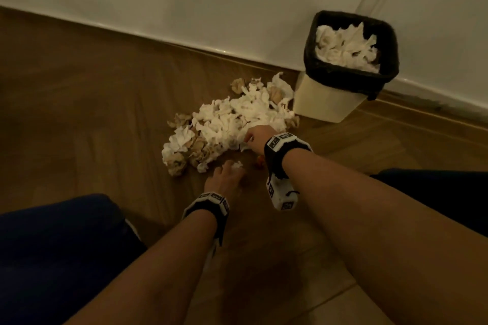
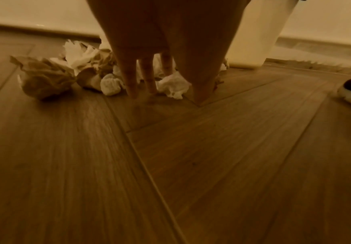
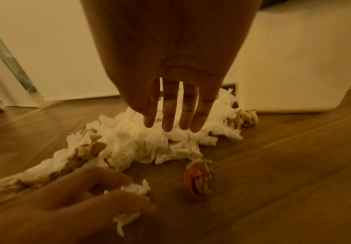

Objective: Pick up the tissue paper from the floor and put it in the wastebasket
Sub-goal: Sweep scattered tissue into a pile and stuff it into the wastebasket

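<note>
A: Head view first. Whereabouts of the tissue?

B: Heaped as a tissue pile (image 1: 232,119) on the floor (image 1: 92,113), just beside the wastebasket (image 1: 324,103), spreading away from its foot. White pieces mixed with brown, stained ones. More tissue already inside, close under the rim of the black liner (image 1: 351,82).

A: And the hands?

B: Left hand (image 1: 227,177) low on the floor, farther from the wastebasket than the pile, fingers curled round a small wad (image 3: 135,188) and pinching it against the thumb. Right hand (image 1: 256,137) at the edge of the pile facing away from the wastebasket, fingers (image 3: 168,118) straight and slightly spread, tips down at the white paper, gripping nothing as far as visible.

A: Feel of the stuff?

B: Probably next to weightless, soft, easily crushed. Nothing to break. Loose, though: separate crumpled pieces, likely to slide apart and shed strays if lifted by one corner.

A: Best hold, then?

B: Rake the fingers under the thick white middle, close against the palm, squeeze into one clump. No pinching at the fringe. Short carry to the wastebasket; seems fairly full, so maybe press down.

A: Anything else?

B: Orange scrap (image 3: 199,181) lying apart, farther from the wastebasket than the pile. Not clearly tissue.
</note>
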Demonstrator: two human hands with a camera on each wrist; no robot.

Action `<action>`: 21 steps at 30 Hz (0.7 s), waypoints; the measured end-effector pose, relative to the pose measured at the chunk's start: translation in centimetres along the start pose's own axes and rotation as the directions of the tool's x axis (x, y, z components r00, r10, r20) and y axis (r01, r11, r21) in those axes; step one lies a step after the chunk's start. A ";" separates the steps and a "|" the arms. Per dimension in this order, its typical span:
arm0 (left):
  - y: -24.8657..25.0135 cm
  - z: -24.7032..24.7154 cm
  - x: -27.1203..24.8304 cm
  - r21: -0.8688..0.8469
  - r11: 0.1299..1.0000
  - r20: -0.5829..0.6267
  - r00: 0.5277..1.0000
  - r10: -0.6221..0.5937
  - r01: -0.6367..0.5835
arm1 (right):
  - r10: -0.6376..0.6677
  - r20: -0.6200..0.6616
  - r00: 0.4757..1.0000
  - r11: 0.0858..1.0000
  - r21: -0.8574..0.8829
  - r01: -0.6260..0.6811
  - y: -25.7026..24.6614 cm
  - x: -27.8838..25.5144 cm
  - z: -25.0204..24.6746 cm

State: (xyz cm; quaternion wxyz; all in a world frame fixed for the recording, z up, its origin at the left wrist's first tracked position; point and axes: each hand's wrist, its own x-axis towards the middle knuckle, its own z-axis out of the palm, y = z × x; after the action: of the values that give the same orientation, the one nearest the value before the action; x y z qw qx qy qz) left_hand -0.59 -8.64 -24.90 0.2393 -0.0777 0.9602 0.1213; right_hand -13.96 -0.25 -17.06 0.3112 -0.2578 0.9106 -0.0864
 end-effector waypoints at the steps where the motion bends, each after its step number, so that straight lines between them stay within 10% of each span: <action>1: 0.1 0.2 0.1 -0.005 1.000 -0.013 1.000 -0.003 0.003 | -0.002 -0.001 1.000 0.999 -0.034 0.002 -0.1 0.2 0.5; 11: 0.2 0.0 1.5 -0.109 0.994 0.027 0.999 0.023 -0.020 | 0.186 -0.165 0.969 0.982 0.054 -0.180 3.0 0.6 5.4; 21: 0.5 0.3 1.9 -0.320 0.941 -0.012 0.993 -0.122 0.112 | 0.135 0.062 0.989 0.990 -0.038 -0.133 2.1 0.7 8.3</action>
State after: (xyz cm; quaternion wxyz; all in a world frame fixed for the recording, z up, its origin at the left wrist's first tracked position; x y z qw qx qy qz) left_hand -2.21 -8.25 -25.93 0.2154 -0.1739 0.9253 0.2591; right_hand -10.26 1.20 -24.66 0.3413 -0.2038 0.9167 -0.0414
